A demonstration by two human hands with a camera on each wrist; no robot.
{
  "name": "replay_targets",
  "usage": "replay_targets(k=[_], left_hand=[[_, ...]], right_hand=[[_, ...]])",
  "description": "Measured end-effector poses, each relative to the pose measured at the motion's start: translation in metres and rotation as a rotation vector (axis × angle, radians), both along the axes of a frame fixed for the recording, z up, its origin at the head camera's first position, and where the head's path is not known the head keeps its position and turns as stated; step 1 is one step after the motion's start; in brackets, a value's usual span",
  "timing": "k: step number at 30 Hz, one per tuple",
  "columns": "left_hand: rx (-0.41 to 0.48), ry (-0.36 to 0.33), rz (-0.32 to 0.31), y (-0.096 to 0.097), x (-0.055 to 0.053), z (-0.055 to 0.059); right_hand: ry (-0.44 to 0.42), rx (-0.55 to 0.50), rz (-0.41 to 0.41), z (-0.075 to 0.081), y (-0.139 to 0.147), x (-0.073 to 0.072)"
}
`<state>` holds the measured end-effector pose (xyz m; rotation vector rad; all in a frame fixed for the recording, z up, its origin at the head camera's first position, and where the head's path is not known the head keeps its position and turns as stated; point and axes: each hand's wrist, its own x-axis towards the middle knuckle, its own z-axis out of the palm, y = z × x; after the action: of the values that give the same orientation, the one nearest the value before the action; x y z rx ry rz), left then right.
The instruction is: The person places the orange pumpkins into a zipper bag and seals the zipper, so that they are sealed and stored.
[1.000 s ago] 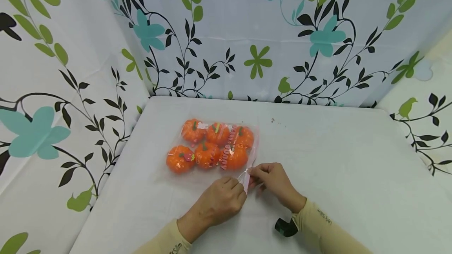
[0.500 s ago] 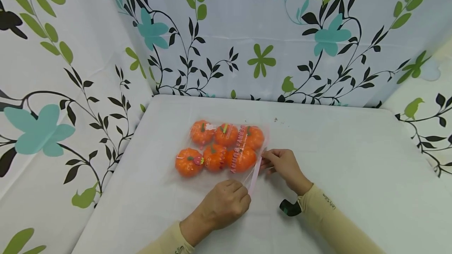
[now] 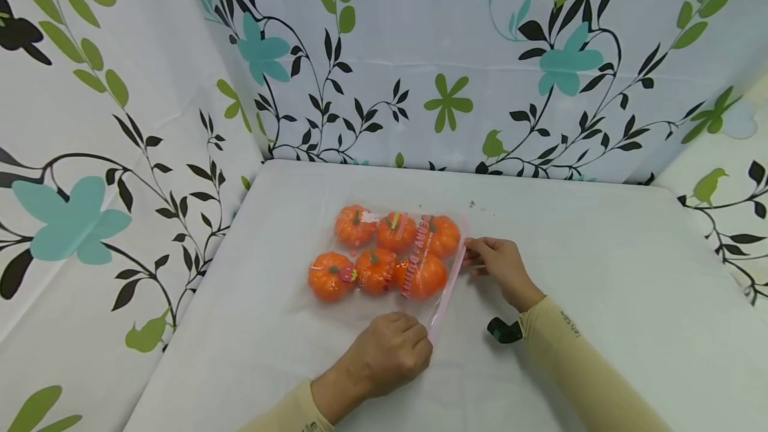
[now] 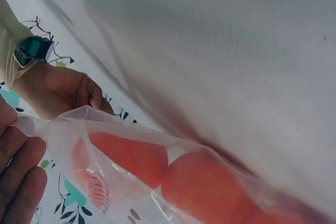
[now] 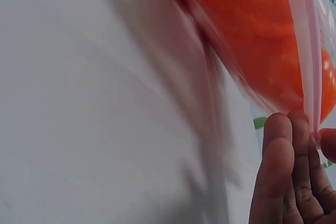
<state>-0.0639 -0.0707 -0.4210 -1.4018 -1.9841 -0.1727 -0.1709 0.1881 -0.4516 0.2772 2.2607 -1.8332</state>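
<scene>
A clear zip bag (image 3: 360, 305) with pink print lies on the white table, holding several small orange pumpkins (image 3: 376, 271) with green stems. My left hand (image 3: 393, 352) grips the bag's near corner, at the lower end of its pink zip strip (image 3: 447, 292). Farther up that strip, my right hand (image 3: 497, 265) pinches the edge between thumb and fingers, as the right wrist view shows with the pink strip (image 5: 313, 51) running into the grip. In the left wrist view the bag's corner (image 4: 37, 124) sits between the left thumb and fingers.
The white table (image 3: 600, 272) extends to the right of the bag. A patterned curtain (image 3: 384, 52) with leaves and blue flowers stands along the back and sides. A small black device (image 3: 504, 331) sits at the right wrist.
My right hand has slid away from the left hand, up along the zip strip toward the far end. The left hand keeps its hold on the near corner. The view has shifted slightly.
</scene>
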Motion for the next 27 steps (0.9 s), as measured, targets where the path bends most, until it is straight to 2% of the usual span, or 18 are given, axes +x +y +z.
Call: replay_targets(k=[7, 19, 27], left_hand=[[0.03, -0.033, 0.003, 0.003, 0.002, -0.001], [0.006, -0.047, 0.014, 0.011, 0.007, -0.005], [0.055, -0.044, 0.032, 0.019, 0.009, -0.008]], right_hand=[[-0.002, 0.005, -0.003, 0.007, 0.016, -0.008], [0.001, 0.053, -0.029, 0.014, 0.022, -0.024], [-0.034, 0.018, -0.025, 0.014, 0.026, -0.026]])
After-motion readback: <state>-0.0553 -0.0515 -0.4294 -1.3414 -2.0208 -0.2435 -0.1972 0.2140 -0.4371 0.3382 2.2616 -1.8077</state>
